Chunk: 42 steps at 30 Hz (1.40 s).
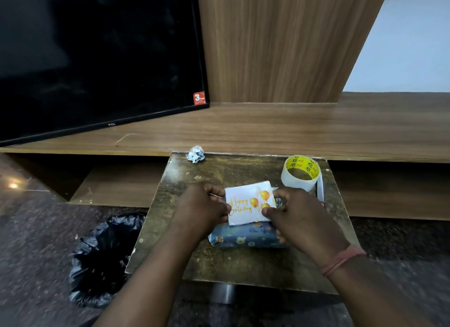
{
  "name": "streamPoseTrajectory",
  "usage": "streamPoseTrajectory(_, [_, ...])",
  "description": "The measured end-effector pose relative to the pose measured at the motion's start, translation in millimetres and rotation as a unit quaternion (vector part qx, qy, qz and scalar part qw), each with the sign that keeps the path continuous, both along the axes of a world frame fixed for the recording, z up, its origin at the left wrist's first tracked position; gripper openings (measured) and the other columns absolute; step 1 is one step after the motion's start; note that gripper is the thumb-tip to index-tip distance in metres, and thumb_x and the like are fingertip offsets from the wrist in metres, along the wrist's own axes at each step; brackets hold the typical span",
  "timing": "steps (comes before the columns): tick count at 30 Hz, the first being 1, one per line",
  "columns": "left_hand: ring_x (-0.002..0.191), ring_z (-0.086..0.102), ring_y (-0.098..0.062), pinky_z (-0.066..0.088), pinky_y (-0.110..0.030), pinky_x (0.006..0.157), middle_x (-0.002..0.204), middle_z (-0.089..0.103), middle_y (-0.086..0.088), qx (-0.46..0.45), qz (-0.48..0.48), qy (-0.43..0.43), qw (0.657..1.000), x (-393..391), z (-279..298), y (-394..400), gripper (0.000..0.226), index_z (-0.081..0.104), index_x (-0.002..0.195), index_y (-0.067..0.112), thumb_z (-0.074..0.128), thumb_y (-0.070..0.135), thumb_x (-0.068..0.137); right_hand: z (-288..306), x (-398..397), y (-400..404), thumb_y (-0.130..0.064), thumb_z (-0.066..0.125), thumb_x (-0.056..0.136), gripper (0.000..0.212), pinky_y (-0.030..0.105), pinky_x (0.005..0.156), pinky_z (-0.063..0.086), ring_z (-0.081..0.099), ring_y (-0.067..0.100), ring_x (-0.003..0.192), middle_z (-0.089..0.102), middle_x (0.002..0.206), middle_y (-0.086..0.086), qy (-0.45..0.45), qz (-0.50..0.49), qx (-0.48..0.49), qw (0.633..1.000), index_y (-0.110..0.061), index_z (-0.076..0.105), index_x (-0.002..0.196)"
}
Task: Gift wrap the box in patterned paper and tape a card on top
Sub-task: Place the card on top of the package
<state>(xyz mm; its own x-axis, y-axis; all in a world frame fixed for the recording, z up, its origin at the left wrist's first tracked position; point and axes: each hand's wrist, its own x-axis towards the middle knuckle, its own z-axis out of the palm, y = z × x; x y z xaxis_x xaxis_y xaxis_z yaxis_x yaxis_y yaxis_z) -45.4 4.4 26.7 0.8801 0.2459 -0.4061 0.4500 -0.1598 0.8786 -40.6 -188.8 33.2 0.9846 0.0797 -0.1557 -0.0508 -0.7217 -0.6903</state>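
Atop the glossy wrapped box point(246, 236), left hand point(204, 205) and right hand point(299, 219) pinch a flat white card point(246, 205).

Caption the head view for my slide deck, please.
Both hands hold a birthday card on the wrapped box.

Wrapped box point(246, 237): dark blue patterned paper, flat on counter point(243, 265). White "Happy Birthday" card point(248, 206) with orange balloons lies on top, slightly tilted.
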Motion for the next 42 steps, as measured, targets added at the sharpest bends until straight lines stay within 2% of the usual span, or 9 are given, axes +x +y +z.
streamPoseTrajectory(2, [0.070, 0.070, -0.029, 0.063, -0.049, 0.082, 0.077, 0.068, -0.014, 0.009, 0.001, 0.010, 1.000, 3, -3, -2, 0.022, 0.067, 0.092, 0.004, 0.074, -0.015, 0.083, 2, 0, 1, -0.031, 0.073, 0.090, 0.020, 0.039, 0.071, 0.057, 0.070, 0.022, 0.078, 0.071, 0.082, 0.004, -0.004, 0.008, -0.037, 0.999, -0.014, 0.070, 0.100])
streamPoseTrajectory(4, [0.068, 0.071, -0.028, 0.063, -0.051, 0.081, 0.075, 0.069, -0.012, 0.027, 0.000, 0.012, 1.000, 4, -4, -2, 0.021, 0.067, 0.088, 0.006, 0.075, -0.013, 0.082, 3, 0, 1, -0.037, 0.074, 0.089, 0.025, 0.030, 0.060, 0.043, 0.065, 0.020, 0.078, 0.066, 0.079, 0.003, -0.009, 0.016, -0.086, 0.996, -0.012, 0.067, 0.087])
streamPoseTrajectory(6, [0.069, 0.074, -0.029, 0.064, -0.051, 0.079, 0.078, 0.071, -0.013, 0.055, 0.001, 0.009, 0.998, 5, -5, -1, 0.020, 0.069, 0.087, 0.008, 0.077, -0.011, 0.082, 4, 0, 2, -0.041, 0.074, 0.088, 0.029, 0.029, 0.060, 0.032, 0.061, 0.020, 0.080, 0.061, 0.079, 0.002, -0.022, 0.022, -0.129, 0.991, -0.013, 0.067, 0.085])
streamPoseTrajectory(16, [0.074, 0.075, -0.027, 0.064, -0.045, 0.077, 0.081, 0.077, -0.005, 0.215, -0.022, -0.020, 0.976, 4, -9, -5, 0.029, 0.065, 0.070, 0.028, 0.085, 0.007, 0.078, 4, -7, 13, -0.046, 0.071, 0.089, 0.030, 0.028, 0.066, 0.037, 0.065, 0.025, 0.090, 0.066, 0.091, 0.005, -0.102, 0.029, -0.216, 0.971, -0.018, 0.063, 0.092])
streamPoseTrajectory(25, [0.075, 0.072, -0.027, 0.061, -0.042, 0.075, 0.079, 0.074, -0.003, 0.297, -0.053, -0.037, 0.953, -2, -8, -7, 0.016, 0.070, 0.084, 0.015, 0.083, 0.011, 0.076, 4, -6, 15, -0.045, 0.076, 0.084, 0.030, 0.027, 0.066, 0.036, 0.065, 0.026, 0.088, 0.066, 0.089, 0.005, -0.100, 0.022, -0.214, 0.971, -0.020, 0.059, 0.086])
streamPoseTrajectory(29, [0.098, 0.066, -0.029, 0.056, -0.040, 0.084, 0.109, 0.068, -0.005, 0.380, -0.060, -0.052, 0.921, -9, -4, -9, 0.035, 0.069, 0.110, 0.025, 0.081, 0.022, 0.078, 3, -7, 16, -0.043, 0.078, 0.082, 0.034, 0.027, 0.068, 0.039, 0.066, 0.027, 0.092, 0.067, 0.095, 0.006, -0.091, 0.019, -0.186, 0.978, -0.017, 0.064, 0.099])
streamPoseTrajectory(32, [0.104, 0.064, -0.030, 0.049, -0.033, 0.083, 0.120, 0.061, -0.008, 0.354, -0.047, -0.033, 0.934, -11, -3, -8, 0.048, 0.065, 0.122, 0.026, 0.084, 0.026, 0.078, 1, -6, 15, -0.042, 0.080, 0.081, 0.033, 0.028, 0.070, 0.041, 0.064, 0.027, 0.094, 0.064, 0.094, 0.005, -0.065, 0.017, -0.168, 0.983, -0.018, 0.064, 0.098])
streamPoseTrajectory(37, [0.106, 0.066, -0.022, 0.051, -0.032, 0.086, 0.119, 0.069, 0.000, 0.302, -0.041, -0.025, 0.952, -7, -2, -5, 0.047, 0.068, 0.116, 0.026, 0.089, 0.025, 0.074, 2, -6, 14, -0.035, 0.083, 0.079, 0.033, 0.027, 0.069, 0.038, 0.063, 0.025, 0.093, 0.063, 0.092, 0.005, -0.033, 0.013, -0.142, 0.989, -0.016, 0.062, 0.095])
streamPoseTrajectory(42, [0.104, 0.065, -0.020, 0.050, -0.030, 0.082, 0.116, 0.069, 0.002, 0.288, -0.044, -0.025, 0.956, -5, -3, -4, 0.046, 0.068, 0.113, 0.027, 0.091, 0.024, 0.074, 7, -6, 12, -0.027, 0.083, 0.081, 0.027, 0.025, 0.066, 0.034, 0.058, 0.020, 0.084, 0.051, 0.075, -0.005, -0.030, 0.016, -0.118, 0.992, -0.019, 0.058, 0.087])
